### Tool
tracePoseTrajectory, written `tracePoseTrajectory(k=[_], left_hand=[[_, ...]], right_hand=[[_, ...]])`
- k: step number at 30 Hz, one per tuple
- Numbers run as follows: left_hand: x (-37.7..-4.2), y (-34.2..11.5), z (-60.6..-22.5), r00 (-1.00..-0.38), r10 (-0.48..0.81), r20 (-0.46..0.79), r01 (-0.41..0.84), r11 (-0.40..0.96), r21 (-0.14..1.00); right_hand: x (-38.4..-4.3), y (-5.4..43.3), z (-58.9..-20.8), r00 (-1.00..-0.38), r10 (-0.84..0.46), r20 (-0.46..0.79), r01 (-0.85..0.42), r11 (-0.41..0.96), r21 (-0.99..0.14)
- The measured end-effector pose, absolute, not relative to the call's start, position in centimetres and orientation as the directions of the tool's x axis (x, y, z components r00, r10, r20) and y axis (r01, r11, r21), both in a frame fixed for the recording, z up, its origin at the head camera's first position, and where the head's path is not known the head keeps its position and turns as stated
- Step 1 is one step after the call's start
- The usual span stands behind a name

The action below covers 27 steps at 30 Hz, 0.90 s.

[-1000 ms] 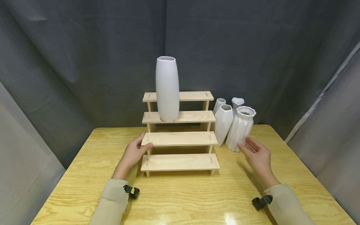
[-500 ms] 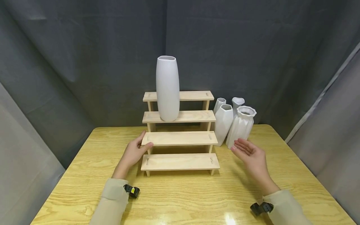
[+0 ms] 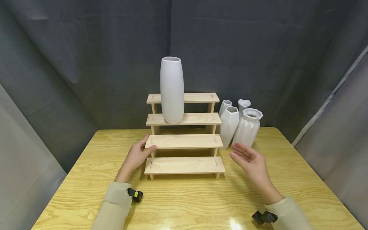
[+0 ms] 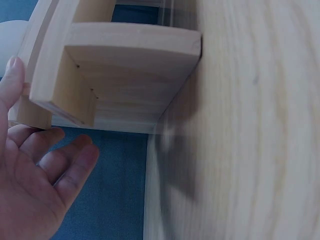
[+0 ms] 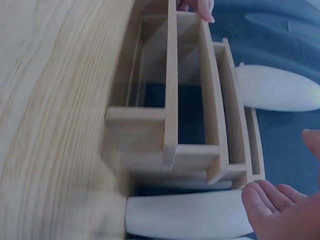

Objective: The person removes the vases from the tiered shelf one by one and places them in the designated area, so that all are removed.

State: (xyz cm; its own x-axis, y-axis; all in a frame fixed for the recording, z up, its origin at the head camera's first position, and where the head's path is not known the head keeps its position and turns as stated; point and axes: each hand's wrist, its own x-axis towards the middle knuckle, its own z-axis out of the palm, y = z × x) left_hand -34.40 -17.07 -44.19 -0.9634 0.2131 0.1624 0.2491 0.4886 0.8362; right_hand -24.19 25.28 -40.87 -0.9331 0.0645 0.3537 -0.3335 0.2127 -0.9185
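Observation:
A four-step wooden display stand (image 3: pixel 184 165) stands mid-table. My left hand (image 3: pixel 138 156) holds the left end of its second-lowest step, the thumb on top; in the left wrist view the other fingers (image 4: pixel 75 160) lie loosely bent below. One tall white vase (image 3: pixel 172 92) is upright on the second step from the top, left of centre. To the right of the stand, a fluted white vase (image 3: pixel 248 129) and a faceted white vase (image 3: pixel 229 126) stand close together. In front of the fluted one, my right hand (image 3: pixel 251 164) is empty, its fingers fairly straight, overlapping its base in view.
Two narrower white vases, one with a polygonal mouth (image 3: pixel 226 104) and one with a flared rim (image 3: pixel 244 103), stand behind the front pair, partly hidden. A wood-grain table (image 3: pixel 184 204) carries everything. Dark cloth (image 3: pixel 258 48) hangs behind the table.
My right hand has come away from the fluted vase's side and moved left towards the stand. The left hand keeps its hold on the step.

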Motion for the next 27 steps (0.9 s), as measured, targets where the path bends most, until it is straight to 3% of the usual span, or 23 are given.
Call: tracePoseTrajectory(k=[27], left_hand=[[-34.3, -16.9, -44.0, -0.962, 0.208, 0.176, 0.259, 0.497, 0.828]], right_hand=[[-24.4, 19.8, -39.2, -0.924, -0.036, 0.382, -0.383, 0.038, -0.923]])
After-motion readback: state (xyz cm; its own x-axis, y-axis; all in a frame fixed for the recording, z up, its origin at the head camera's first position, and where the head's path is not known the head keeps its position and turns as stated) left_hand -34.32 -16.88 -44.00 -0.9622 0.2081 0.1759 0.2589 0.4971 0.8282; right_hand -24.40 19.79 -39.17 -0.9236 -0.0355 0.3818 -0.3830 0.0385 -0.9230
